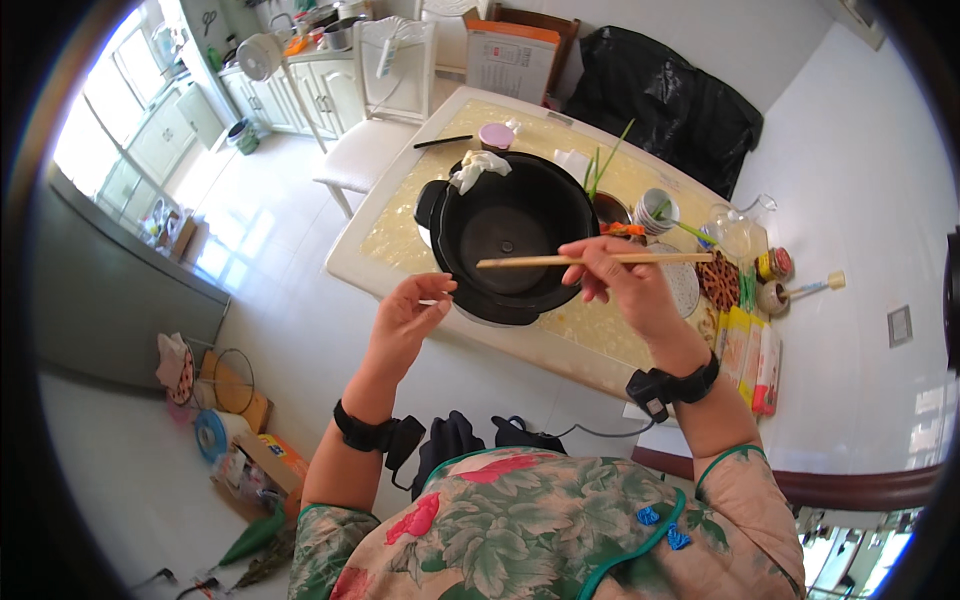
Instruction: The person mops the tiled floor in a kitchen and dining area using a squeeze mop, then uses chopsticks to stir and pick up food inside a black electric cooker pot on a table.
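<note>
My right hand (622, 281) grips a pair of wooden chopsticks (525, 262), held nearly level over the right side of a large black cooking pot (551, 191). The chopstick tips point left, above the pot's dark interior. Apart from a small knob-like spot at its centre, no contents show in the pot. At the pot's near left rim is my left hand (416, 315), its fingers curved, thumb apart and nothing visible in it. Whether its fingertips touch the rim I cannot tell. A crumpled white cloth or tissue (480, 169) hangs over the far left rim.
On the table (397, 232) stand a pink-lidded tub (496, 136), stacked bowls (657, 207), a speckled plate (679, 281), a glass pitcher (739, 229), a jar (774, 264) and yellow packets (739, 349). A white chair (360, 154) and a black-covered object (667, 105) stand beyond.
</note>
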`<state>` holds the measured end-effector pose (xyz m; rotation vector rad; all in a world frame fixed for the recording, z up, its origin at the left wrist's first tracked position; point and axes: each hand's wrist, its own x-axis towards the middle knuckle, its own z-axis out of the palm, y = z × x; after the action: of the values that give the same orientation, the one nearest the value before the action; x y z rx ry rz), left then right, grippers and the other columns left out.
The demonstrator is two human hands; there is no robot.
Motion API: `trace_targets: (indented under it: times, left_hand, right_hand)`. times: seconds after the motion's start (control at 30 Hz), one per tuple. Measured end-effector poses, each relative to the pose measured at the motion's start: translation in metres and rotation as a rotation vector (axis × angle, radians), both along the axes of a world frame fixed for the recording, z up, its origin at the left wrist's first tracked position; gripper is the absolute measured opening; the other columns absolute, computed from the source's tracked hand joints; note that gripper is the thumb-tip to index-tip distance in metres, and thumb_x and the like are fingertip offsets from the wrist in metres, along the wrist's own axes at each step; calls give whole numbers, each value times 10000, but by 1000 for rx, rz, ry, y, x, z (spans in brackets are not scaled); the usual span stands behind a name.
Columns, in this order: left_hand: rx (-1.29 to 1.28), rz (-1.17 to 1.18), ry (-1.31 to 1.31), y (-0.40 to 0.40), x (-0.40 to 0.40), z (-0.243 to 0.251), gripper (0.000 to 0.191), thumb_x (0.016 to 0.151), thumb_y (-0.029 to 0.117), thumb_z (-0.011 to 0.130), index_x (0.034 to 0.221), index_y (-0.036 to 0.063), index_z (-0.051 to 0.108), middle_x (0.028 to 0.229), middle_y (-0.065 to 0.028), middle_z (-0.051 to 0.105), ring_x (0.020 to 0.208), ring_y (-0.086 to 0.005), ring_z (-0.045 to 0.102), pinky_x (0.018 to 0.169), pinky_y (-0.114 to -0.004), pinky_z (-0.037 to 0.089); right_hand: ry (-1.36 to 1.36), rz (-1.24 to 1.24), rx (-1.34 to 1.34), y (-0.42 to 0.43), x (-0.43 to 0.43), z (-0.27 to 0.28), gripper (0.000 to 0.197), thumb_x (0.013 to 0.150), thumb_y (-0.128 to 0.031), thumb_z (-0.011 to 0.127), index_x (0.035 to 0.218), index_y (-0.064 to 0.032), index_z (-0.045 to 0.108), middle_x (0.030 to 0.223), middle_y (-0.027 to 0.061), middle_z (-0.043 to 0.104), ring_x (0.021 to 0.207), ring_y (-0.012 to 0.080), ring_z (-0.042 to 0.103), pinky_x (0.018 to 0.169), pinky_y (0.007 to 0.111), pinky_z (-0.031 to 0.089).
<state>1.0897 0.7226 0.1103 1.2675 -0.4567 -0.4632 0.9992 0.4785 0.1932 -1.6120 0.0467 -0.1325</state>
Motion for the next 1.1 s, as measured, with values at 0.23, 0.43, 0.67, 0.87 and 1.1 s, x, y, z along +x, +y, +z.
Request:
trace_targets:
  times: [0.23,0.43,0.67,0.87,1.1]
  left_hand:
    - [244,269,-128,2,33,-33,231,776,63,561,1003,25,539,1003,-45,544,900,-118,480,775,-243,386]
    - [456,325,-551,-17,95,-23,227,708,88,613,931,73,579,918,-42,549,932,-207,457,798,-299,371]
    - [534,240,-819,-50,157,-6,191,647,105,645,831,78,600,875,-57,550,943,-264,444,844,-351,344]
    - [679,166,-992,-88,180,3,230,621,157,670,812,96,558,883,-50,519,952,-263,417,783,-394,316]
    - [756,127,-1123,-115,193,-1,137,642,133,618,716,69,523,824,-62,542,888,-271,455,769,-389,333]
  right_hand:
    - [-28,-23,-198,-8,51,12,253,878,-214,472,963,-1,578,774,59,608,587,66,528,507,159,411]
    - [-64,-118,-335,-10,109,-4,257,886,-205,444,1002,-13,568,826,52,610,602,68,532,498,164,384]
    - [-64,-191,-406,-17,148,-20,275,882,-238,459,968,0,566,784,53,595,580,80,524,542,187,438]
    - [-38,-245,-530,-17,158,-27,244,881,-209,450,972,-11,562,750,44,594,565,77,521,523,195,435]
    - [-118,-206,-585,-22,161,-21,232,879,-198,451,965,-15,564,744,51,595,580,76,530,533,199,447]
